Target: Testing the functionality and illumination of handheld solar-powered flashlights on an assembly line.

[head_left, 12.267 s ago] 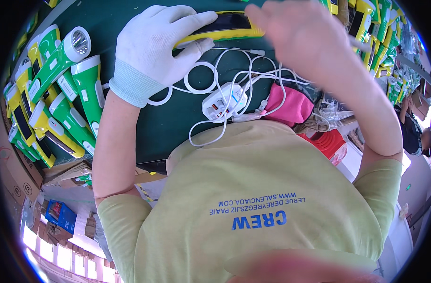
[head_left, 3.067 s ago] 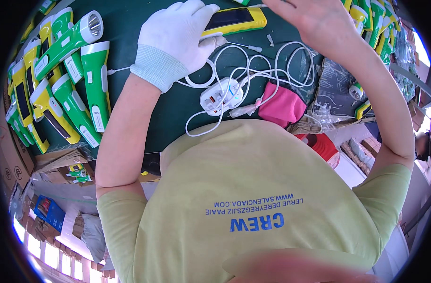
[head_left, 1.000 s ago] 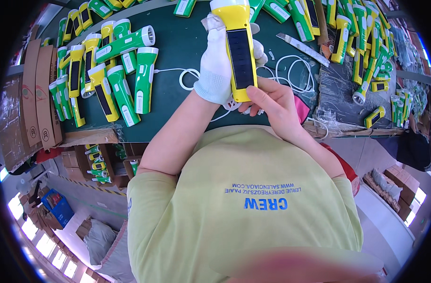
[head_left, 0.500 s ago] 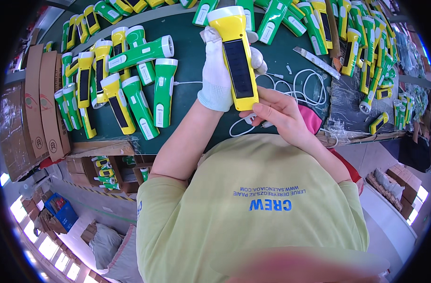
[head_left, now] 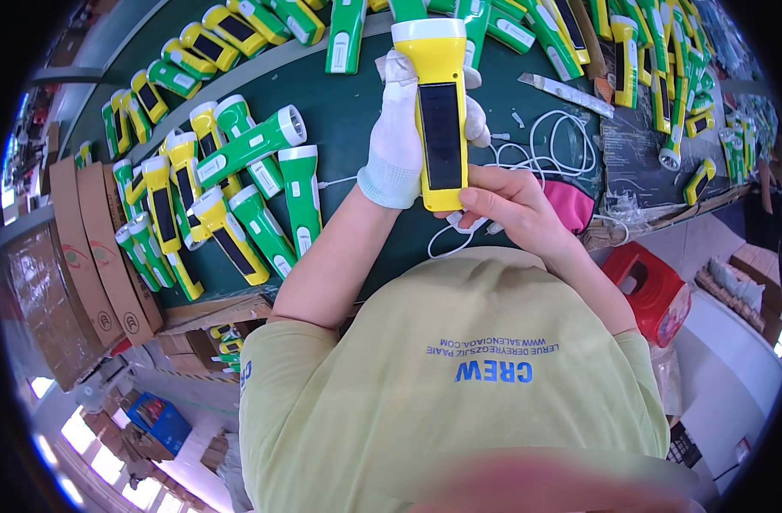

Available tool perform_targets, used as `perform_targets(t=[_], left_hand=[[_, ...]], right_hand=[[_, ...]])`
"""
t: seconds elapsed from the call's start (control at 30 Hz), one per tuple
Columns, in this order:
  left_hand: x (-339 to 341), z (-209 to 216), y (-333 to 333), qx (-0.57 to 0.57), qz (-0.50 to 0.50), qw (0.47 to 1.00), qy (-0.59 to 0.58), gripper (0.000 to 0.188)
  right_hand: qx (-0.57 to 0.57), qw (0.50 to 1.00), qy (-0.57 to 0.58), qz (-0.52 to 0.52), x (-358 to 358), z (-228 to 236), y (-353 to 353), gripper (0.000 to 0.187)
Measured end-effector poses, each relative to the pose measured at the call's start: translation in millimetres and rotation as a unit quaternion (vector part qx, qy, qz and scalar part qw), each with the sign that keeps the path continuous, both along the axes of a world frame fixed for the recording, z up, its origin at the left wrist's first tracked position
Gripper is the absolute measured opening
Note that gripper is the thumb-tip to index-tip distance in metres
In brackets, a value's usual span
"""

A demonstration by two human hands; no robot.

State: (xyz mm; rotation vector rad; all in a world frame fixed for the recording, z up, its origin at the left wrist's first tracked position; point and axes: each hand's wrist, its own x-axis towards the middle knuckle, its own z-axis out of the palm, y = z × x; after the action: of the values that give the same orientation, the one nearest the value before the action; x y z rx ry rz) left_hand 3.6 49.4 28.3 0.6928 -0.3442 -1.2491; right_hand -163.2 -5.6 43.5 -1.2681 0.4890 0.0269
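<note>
A yellow flashlight (head_left: 445, 198) with a white head and a dark solar panel stands head-up before my chest. My left hand (head_left: 397, 141), in a white knit glove, is wrapped round its body, with fingertips showing past the right side. My bare right hand (head_left: 515, 205) pinches the lower right corner of its tail end between thumb and fingers. Just beneath the tail lies a white plug on a cable (head_left: 466, 224), partly covered by my right fingers; whether they touch it I cannot tell.
On the green table, green and yellow flashlights (head_left: 303, 201) lie piled at left, with more along the back and right. A coiled white cable (head_left: 570, 128), a metal strip (head_left: 570, 94) and a pink cloth item (head_left: 569, 205) are at right. Cardboard sheets (head_left: 100, 248) edge the left side.
The view has turned a little, so the table's contents appear shifted. The flashlight looks slightly more upright. Both hands keep their hold on it.
</note>
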Motion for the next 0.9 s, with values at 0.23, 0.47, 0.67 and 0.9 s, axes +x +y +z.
perform_targets(t=[0.23,0.47,0.67,0.9], left_hand=[[-12.3,11.8,-17.2,-0.023,-0.01,0.999,-0.019,0.08],[-38.5,21.6,-28.0,0.003,0.04,0.999,-0.033,0.083],[-66.9,23.7,-51.2,0.065,0.1,0.989,-0.083,0.073],[-57.3,18.5,-74.7,0.023,0.077,0.996,0.026,0.073]], right_hand=[[0.005,0.999,-0.024,-0.03,-24.5,4.7,-13.9,0.035],[0.033,0.996,-0.084,-0.004,-43.0,4.6,-38.0,0.035],[0.128,0.988,-0.084,-0.02,-48.9,-16.2,-60.9,0.038],[0.264,0.962,-0.028,0.061,-55.5,-28.2,-72.7,0.044]])
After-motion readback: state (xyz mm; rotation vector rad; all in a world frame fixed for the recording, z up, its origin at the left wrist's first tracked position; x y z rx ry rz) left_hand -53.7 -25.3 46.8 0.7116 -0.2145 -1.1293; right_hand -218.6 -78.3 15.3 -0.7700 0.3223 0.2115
